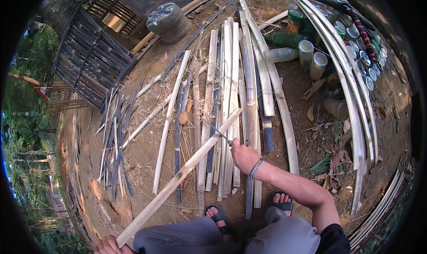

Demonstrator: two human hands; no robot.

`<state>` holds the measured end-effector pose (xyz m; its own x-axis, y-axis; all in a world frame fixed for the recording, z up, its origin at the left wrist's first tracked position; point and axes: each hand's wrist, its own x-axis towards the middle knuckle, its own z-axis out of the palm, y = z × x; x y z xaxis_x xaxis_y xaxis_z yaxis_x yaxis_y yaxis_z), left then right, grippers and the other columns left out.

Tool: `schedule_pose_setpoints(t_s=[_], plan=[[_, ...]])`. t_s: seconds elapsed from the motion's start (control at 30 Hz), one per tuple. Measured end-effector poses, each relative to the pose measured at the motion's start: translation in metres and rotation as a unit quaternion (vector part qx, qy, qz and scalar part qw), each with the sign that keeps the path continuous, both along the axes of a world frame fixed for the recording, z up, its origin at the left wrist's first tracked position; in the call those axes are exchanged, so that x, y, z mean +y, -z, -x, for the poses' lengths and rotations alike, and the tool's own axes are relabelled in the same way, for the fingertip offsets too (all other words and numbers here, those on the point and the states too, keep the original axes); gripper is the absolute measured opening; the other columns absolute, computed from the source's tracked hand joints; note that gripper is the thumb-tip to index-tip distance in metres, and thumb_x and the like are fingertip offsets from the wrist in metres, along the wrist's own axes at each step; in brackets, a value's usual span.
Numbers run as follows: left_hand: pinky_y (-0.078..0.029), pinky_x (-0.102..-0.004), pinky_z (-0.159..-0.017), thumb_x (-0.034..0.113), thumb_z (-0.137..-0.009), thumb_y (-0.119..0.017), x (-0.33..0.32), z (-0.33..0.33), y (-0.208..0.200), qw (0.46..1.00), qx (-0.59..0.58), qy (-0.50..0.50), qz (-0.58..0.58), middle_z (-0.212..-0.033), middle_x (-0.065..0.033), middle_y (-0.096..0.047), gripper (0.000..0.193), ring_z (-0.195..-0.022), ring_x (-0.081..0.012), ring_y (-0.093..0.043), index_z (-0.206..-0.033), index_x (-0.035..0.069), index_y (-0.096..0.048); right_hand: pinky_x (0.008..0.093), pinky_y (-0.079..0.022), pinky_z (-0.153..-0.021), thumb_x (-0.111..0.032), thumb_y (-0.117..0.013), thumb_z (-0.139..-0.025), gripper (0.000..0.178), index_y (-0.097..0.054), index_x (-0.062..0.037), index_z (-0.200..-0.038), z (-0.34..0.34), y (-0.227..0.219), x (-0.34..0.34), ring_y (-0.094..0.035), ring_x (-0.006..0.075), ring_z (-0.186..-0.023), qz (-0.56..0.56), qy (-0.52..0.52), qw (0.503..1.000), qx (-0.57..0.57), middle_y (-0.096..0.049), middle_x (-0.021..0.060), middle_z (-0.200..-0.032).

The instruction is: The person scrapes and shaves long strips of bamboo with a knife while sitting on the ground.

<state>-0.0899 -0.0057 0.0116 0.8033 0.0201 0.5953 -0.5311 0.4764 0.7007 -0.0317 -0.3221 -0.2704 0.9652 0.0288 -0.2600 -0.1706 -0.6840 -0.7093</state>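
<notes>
A long pale bamboo strip slants across in front of me from the lower left up to the middle. My left hand is wrapped round its near end at the bottom edge. Closed on the handle of a knife, my right hand is by the strip's far end. The thin dark blade lies across the strip there; whether it cuts into the wood is too small to tell. Under and beyond the strip, split bamboo slats lie side by side on the dirt, with curly shavings among them.
Glass jars and bottles stand and lie at the right, beside long curved bamboo strips. A dark slatted panel leans at the upper left near a filled plastic sack. Thin dark sticks are heaped at the left. My sandalled feet flank the slats.
</notes>
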Motion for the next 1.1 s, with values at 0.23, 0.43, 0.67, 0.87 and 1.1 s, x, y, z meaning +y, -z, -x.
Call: schedule_pose_setpoints(t_s=[0.23, 0.43, 0.67, 0.87, 1.1], plan=[[-0.023, -0.0240, -0.045, 0.032, -0.090, -0.045, -0.002, -0.005, 0.002, 0.999, 0.030, -0.001, 0.034, -0.045, 0.0072, -0.024, 0.043, -0.040, -0.0068, -0.022, -0.052, 0.019, -0.030, 0.0468, -0.055, -0.055, -0.003, -0.040, -0.091, 0.009, -0.041, 0.0049, -0.095, -0.021, 0.050, -0.042, -0.067, 0.0401, -0.062, 0.072, 0.057, 0.996, 0.003, -0.062, 0.0262, -0.066], [-0.027, -0.0215, -0.041, 0.016, -0.091, -0.049, 0.020, -0.001, 0.005, 0.995, 0.045, -0.093, 0.017, -0.042, 0.0035, -0.030, 0.042, -0.036, -0.0071, -0.025, -0.053, 0.015, -0.033, 0.0507, -0.055, -0.057, -0.006, -0.039, -0.092, 0.011, -0.041, 0.0042, -0.096, 0.018, -0.021, 0.009, -0.066, 0.0434, -0.064, -0.034, -0.063, 0.997, -0.025, -0.062, 0.0295, -0.068], [-0.026, -0.0251, -0.047, 0.021, -0.097, -0.042, 0.023, 0.005, -0.002, 0.999, 0.031, -0.017, -0.015, -0.047, 0.0018, -0.026, 0.041, -0.040, -0.0090, -0.020, -0.057, 0.014, -0.033, 0.0462, -0.054, -0.055, -0.017, -0.050, -0.092, 0.019, -0.046, 0.0001, -0.101, -0.004, 0.012, -0.042, -0.067, 0.0398, -0.067, 0.084, 0.105, 0.991, -0.013, -0.064, 0.0243, -0.073], [-0.027, -0.0254, -0.048, 0.021, -0.099, -0.037, 0.024, -0.004, 0.007, 0.993, 0.085, -0.085, 0.021, -0.048, 0.0011, -0.026, 0.039, -0.040, -0.0091, -0.021, -0.061, 0.013, -0.034, 0.0370, -0.047, -0.055, -0.015, -0.073, -0.073, 0.041, -0.056, -0.0140, -0.111, 0.035, -0.051, -0.029, -0.057, 0.0231, -0.067, 0.142, 0.165, 0.936, -0.275, -0.050, 0.0068, -0.079], [-0.028, -0.0270, -0.050, 0.023, -0.100, -0.036, 0.026, 0.008, 0.006, 0.993, 0.086, -0.082, 0.014, -0.049, 0.0006, -0.027, 0.040, -0.042, -0.0097, -0.023, -0.061, 0.013, -0.035, 0.0353, -0.045, -0.057, -0.013, -0.076, -0.069, 0.058, -0.056, -0.0203, -0.123, 0.047, -0.079, -0.023, -0.054, 0.0209, -0.068, 0.150, 0.160, 0.932, -0.290, -0.048, 0.0050, -0.078]])
